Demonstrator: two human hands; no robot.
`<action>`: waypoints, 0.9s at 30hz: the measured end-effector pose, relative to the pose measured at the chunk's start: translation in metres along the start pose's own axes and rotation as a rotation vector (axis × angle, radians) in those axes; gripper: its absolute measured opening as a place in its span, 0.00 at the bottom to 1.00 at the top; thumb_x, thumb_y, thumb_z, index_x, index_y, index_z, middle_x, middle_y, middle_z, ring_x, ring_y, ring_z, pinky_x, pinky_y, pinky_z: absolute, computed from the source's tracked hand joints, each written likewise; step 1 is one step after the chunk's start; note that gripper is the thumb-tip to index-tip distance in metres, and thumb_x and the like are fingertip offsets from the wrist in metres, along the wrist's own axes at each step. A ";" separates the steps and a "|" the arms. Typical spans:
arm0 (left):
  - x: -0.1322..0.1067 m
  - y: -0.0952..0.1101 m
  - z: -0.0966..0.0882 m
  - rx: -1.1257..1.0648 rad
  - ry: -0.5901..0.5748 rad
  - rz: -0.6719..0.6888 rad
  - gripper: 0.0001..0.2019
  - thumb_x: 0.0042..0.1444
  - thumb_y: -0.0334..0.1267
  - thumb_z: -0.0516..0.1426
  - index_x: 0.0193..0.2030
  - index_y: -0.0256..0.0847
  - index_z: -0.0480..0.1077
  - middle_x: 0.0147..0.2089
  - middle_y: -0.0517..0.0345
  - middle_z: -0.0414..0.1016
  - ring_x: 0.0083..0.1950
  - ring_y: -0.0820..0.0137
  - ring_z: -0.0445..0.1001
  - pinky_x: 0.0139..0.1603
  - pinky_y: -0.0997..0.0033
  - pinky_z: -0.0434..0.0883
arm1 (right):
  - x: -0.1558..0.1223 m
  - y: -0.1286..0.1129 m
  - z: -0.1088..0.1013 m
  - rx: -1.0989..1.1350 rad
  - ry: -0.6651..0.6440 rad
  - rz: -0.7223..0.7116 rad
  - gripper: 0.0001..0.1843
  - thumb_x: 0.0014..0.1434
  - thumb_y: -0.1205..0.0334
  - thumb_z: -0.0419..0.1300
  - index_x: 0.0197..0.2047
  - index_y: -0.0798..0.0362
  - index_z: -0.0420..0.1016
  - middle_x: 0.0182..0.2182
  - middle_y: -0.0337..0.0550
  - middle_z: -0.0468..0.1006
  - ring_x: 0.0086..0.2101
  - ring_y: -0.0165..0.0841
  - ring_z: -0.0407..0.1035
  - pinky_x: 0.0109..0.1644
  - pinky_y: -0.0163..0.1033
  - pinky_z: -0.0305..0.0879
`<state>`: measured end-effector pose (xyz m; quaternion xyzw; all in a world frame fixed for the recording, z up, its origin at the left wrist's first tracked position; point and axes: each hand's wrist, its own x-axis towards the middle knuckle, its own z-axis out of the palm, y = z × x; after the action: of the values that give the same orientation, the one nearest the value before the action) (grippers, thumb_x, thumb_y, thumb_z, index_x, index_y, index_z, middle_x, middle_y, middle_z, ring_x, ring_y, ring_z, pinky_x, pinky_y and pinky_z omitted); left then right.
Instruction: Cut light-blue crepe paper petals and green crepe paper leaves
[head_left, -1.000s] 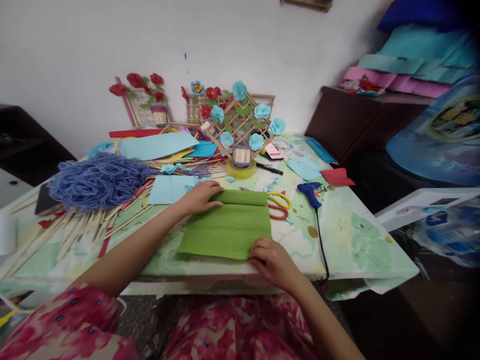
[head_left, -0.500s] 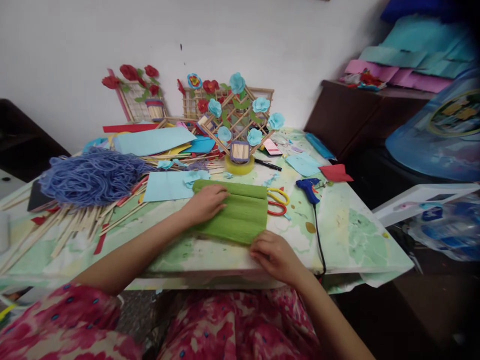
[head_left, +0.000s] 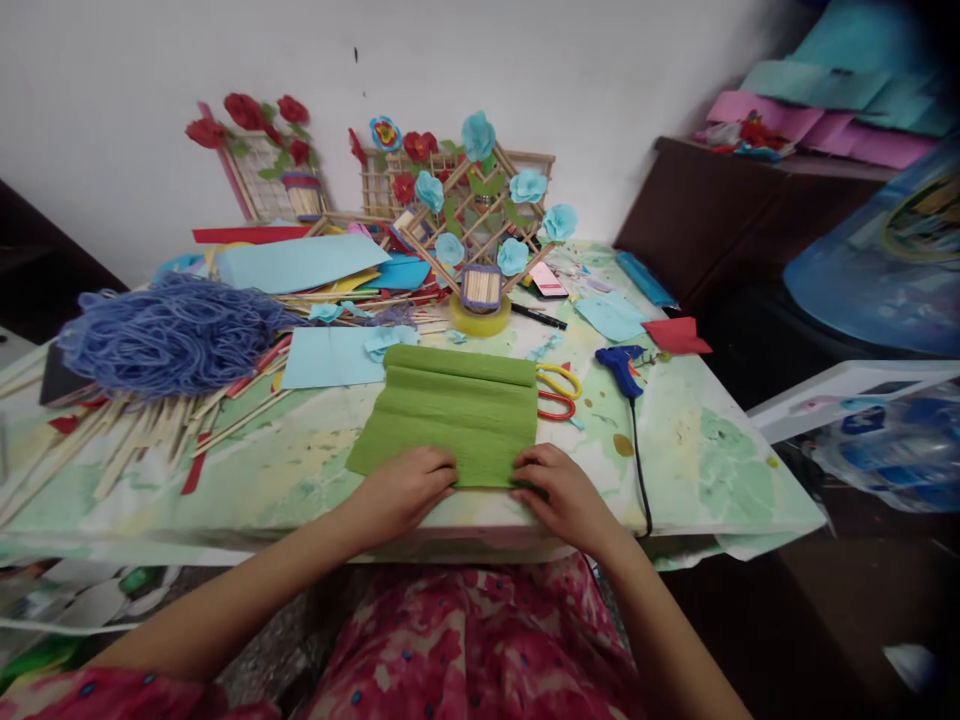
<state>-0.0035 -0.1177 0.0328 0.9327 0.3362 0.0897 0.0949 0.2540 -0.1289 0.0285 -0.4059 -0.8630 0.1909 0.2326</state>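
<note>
A sheet of green crepe paper [head_left: 457,410] lies on the table in front of me, its far edge folded over into a flat roll. My left hand [head_left: 411,490] is at the near edge, fingers bent and closed on the paper. At the near right corner, my right hand [head_left: 556,492] pinches the same edge between thumb and fingers. Scissors with yellow and red handles [head_left: 559,392] stick out from beneath the paper's right side; their blades are hidden. To the right lies a blue glue gun [head_left: 621,368], its black cord running over the table's front edge.
Tangled purple yarn [head_left: 180,335] and thin wooden sticks [head_left: 150,440] cover the left side. Light blue paper [head_left: 330,357] lies behind my left hand. A stick lattice with blue paper flowers [head_left: 484,225] stands on a tape roll [head_left: 480,318] at the back. Red paper [head_left: 677,336] lies right.
My left hand has moved from the top of the green crepe paper down to its near edge. The paper's left part now lies spread out. My right hand stays near the corner.
</note>
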 end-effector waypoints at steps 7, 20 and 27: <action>0.003 0.008 0.001 -0.058 0.021 -0.096 0.13 0.62 0.37 0.44 0.39 0.37 0.69 0.40 0.50 0.70 0.43 0.65 0.67 0.44 0.66 0.65 | 0.004 0.000 0.009 0.069 0.107 0.101 0.05 0.57 0.63 0.55 0.33 0.52 0.72 0.33 0.45 0.73 0.36 0.35 0.65 0.40 0.40 0.61; 0.040 -0.011 -0.017 0.186 -0.098 -0.235 0.15 0.63 0.43 0.41 0.35 0.39 0.65 0.32 0.52 0.73 0.33 0.64 0.72 0.30 0.70 0.62 | 0.025 0.007 0.001 -0.138 0.158 0.349 0.10 0.60 0.56 0.51 0.32 0.52 0.68 0.26 0.39 0.73 0.28 0.32 0.66 0.30 0.34 0.56; 0.040 -0.013 -0.008 0.195 -0.140 -0.159 0.17 0.63 0.42 0.39 0.34 0.39 0.65 0.31 0.53 0.73 0.31 0.64 0.72 0.29 0.70 0.60 | 0.057 0.052 -0.049 -0.414 0.151 0.445 0.12 0.56 0.65 0.51 0.43 0.58 0.68 0.40 0.54 0.73 0.42 0.41 0.64 0.43 0.41 0.57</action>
<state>0.0164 -0.0810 0.0419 0.9119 0.4087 -0.0163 0.0340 0.2811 -0.0454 0.0554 -0.6367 -0.7537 0.0266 0.1609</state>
